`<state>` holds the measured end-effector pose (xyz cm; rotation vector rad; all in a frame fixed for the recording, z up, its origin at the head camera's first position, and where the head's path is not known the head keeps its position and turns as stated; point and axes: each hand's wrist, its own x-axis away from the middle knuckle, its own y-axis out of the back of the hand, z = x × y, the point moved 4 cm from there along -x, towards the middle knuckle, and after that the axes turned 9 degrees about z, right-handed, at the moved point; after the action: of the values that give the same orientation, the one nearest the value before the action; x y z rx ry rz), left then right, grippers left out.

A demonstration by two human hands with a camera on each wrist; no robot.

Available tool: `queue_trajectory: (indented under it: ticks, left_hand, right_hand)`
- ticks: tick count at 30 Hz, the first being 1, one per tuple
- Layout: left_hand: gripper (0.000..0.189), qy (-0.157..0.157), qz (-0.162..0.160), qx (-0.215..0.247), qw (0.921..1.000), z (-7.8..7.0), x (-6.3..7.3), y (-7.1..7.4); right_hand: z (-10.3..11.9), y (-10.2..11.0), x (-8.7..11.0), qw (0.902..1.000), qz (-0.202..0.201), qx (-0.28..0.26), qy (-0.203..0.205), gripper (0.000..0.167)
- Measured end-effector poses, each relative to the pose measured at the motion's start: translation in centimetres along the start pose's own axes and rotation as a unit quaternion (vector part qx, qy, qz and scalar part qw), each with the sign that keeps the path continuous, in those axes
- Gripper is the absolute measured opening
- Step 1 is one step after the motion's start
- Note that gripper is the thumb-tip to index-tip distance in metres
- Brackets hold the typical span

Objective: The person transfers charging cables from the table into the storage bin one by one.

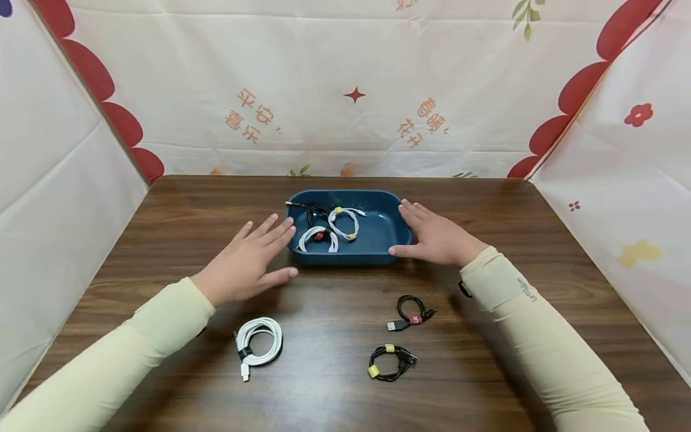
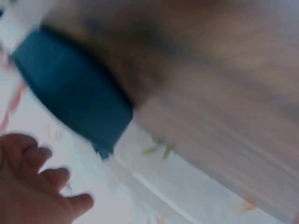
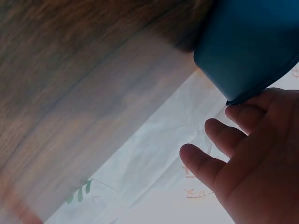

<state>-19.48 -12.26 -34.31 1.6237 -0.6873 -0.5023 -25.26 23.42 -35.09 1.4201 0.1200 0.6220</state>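
Observation:
A dark blue plastic bin (image 1: 378,231) stands on the table, holding a coiled black cable (image 1: 317,211), a white cable with yellow ties (image 1: 354,225) and another coiled white cable (image 1: 303,240). My left hand (image 1: 245,264) is spread beside the bin's left end with nothing in its grasp; whether its fingertips touch the rim I cannot tell. At the opposite end, my right hand (image 1: 439,239) has its extended fingers along the right rim and its thumb by the front right corner. The right wrist view shows those fingers close under the bin's wall (image 3: 247,51).
Nearer to me lie a coiled white cable (image 1: 273,342) with a black strap, a small black USB cable (image 1: 402,306) with a red tag, and a black cable (image 1: 388,377) with yellow ties. A printed cloth (image 1: 324,72) hangs behind the brown wooden table (image 1: 324,306).

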Motion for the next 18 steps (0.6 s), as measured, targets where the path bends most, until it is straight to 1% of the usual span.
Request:
queue_trajectory:
  ticks: [3,5,7,9,12,15,18]
  left_hand:
    - [0.083,-0.042,-0.007,-0.032,0.9986,-0.6,1.8,-0.6]
    - [0.083,-0.07,-0.004,-0.05,0.9963,-1.0,2.9,-1.0]
    - [0.084,-0.095,0.004,-0.053,0.994,-1.3,3.8,-1.4]
    - [0.088,-0.117,0.017,-0.042,0.9921,-1.4,4.5,-1.6]
    - [0.096,-0.14,0.045,-0.018,0.989,-1.5,5.3,-2.0]
    - [0.102,-0.152,0.077,0.003,0.9853,-1.6,5.8,-2.5]
    - [0.102,-0.161,0.094,0.009,0.9825,-1.6,6.0,-2.9]
  right_hand:
    - [0.2,-0.1,-0.1,1.0,0.002,-0.004,0.003,0.112]
    - [0.3,0.0,-0.1,1.0,0.005,-0.005,0.003,0.112]
    - [0.2,0.1,0.0,0.9999,0.008,-0.009,-0.001,0.113]
    - [0.2,0.3,0.1,0.9998,0.01,-0.014,-0.005,0.113]
    - [0.1,0.5,0.2,0.9997,0.012,-0.02,-0.008,0.114]
    - [0.2,0.6,0.1,0.9995,0.011,-0.029,-0.006,0.115]
    - [0.2,0.5,0.3,0.9992,0.014,-0.035,-0.008,0.116]
